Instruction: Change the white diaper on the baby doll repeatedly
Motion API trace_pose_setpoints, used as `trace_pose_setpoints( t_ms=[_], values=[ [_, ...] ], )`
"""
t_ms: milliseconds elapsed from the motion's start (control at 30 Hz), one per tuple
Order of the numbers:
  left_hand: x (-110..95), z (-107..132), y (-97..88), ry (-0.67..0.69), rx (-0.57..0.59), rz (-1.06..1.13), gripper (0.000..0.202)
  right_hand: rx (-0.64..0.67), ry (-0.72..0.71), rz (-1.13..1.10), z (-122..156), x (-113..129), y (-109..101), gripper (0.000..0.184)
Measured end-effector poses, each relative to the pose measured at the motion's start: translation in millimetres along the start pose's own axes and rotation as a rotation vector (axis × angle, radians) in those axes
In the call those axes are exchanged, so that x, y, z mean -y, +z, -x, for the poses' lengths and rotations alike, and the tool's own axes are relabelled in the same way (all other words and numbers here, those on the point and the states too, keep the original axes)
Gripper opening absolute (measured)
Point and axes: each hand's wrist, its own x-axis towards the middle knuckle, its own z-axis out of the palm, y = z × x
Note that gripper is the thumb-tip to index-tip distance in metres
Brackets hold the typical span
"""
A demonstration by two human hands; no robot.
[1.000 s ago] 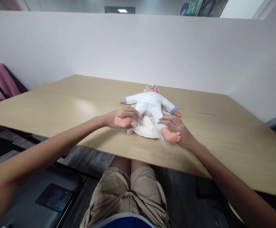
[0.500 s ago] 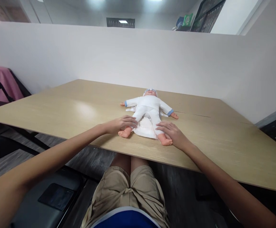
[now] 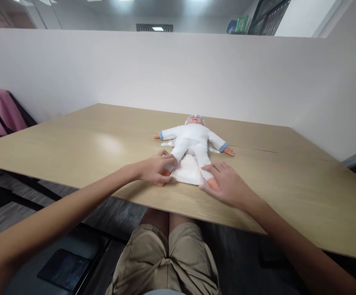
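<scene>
A baby doll (image 3: pixel 193 133) in a white suit with blue cuffs lies on its back, feet toward me. Under and between its spread legs is an opened white diaper (image 3: pixel 188 171), its tabs showing at both sides of the doll's waist. My left hand (image 3: pixel 157 168) reaches over the doll's lower leg and foot on the left, thumb and fingers apart, thumb near the diaper's edge. Over the other foot is my right hand (image 3: pixel 227 182), fingers and thumb spread around it, fingertips by the diaper's right corner. Both feet are partly hidden by my hands.
The wooden table (image 3: pixel 119 123) reaches back to a low white wall (image 3: pixel 165 69). At lower left, a dark flat object (image 3: pixel 63 268) lies on a chair seat. Pink cloth (image 3: pixel 0 104) drapes over furniture at far left.
Both hands have slid nearer to me, from the doll's lower legs to its feet. Their thumbs now point inward toward the diaper's near edge. The camera view has shifted slightly.
</scene>
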Motion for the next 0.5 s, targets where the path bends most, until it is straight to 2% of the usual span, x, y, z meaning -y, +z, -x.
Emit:
trace_pose_setpoints(
  t_ms=[67,100,267,367,433,500],
  values=[
    [-7.6,-3.1,8.9,-0.043,-0.041,-0.054,0.053,-0.007,0.02,0.109,2.7,9.8,11.8,0.059],
    [-9.9,-4.7,12.8,-0.053,-0.051,-0.082,0.051,-0.019,0.03,0.148,3.8,12.4,17.7,0.056],
    [-8.4,-11.2,16.6,-0.074,-0.079,-0.112,0.018,-0.123,0.035,0.192,1.7,6.3,32.7,0.037],
    [-1.4,-18.1,6.4,-0.124,-0.115,-0.008,0.009,-0.134,0.073,0.11,-8.7,-4.7,26.8,0.032],
    [4.9,-27.3,-4.1,-0.157,-0.168,0.122,0.012,-0.135,0.147,0.022,-20.9,-13.3,17.7,0.027],
    [12.5,-41.1,-16.4,-0.133,-0.231,0.248,0.016,-0.154,0.212,-0.063,-36.9,-23.3,6.2,0.026]
  ],
)
